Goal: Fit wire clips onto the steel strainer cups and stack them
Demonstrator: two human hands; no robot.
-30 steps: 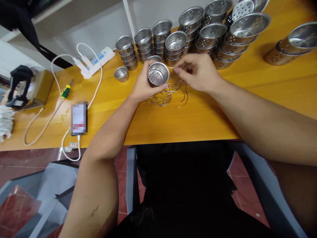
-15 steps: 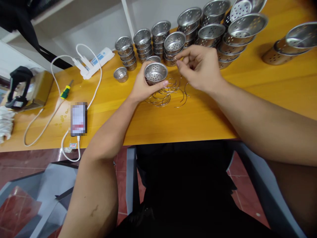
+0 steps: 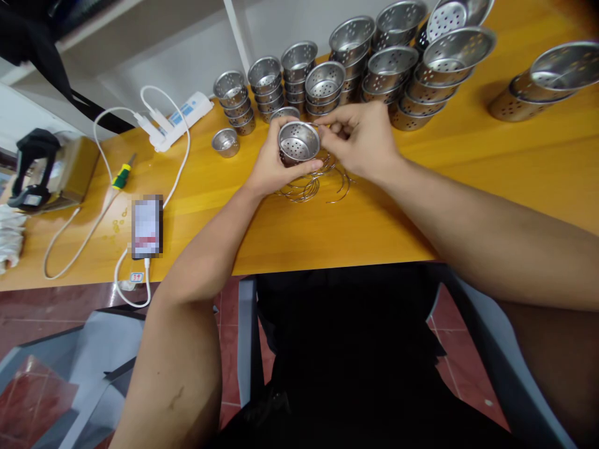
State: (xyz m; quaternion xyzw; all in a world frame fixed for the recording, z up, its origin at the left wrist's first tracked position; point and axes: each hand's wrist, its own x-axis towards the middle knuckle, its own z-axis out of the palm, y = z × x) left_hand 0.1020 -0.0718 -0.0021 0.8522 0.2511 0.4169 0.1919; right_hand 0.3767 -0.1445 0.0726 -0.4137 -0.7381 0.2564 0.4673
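Note:
My left hand (image 3: pixel 274 159) is wrapped round a small perforated metal cup (image 3: pixel 299 142), its mouth tilted toward me. At the cup's right rim, my right hand (image 3: pixel 358 137) pinches what looks like a thin wire, only a short bit of it showing between the fingertips. Beneath both hands, a loose heap of curved thin metal wires (image 3: pixel 304 190) lies on the wooden table (image 3: pixel 327 240). Another perforated cup (image 3: pixel 285 113) is partly hidden behind my left hand.
Stacks of perforated cups (image 3: pixel 393 65) line the table's back, with a separate stack (image 3: pixel 528 93) at right. One small cup (image 3: pixel 225 143) stands alone. At left are a power strip (image 3: pixel 182 121), white cables, a screwdriver (image 3: pixel 122 176), a phone (image 3: pixel 146 226) and a cardboard box (image 3: pixel 79 168).
My right hand has moved left with the thin wire, up to the cup's rim. The cup in my left hand has shifted slightly right.

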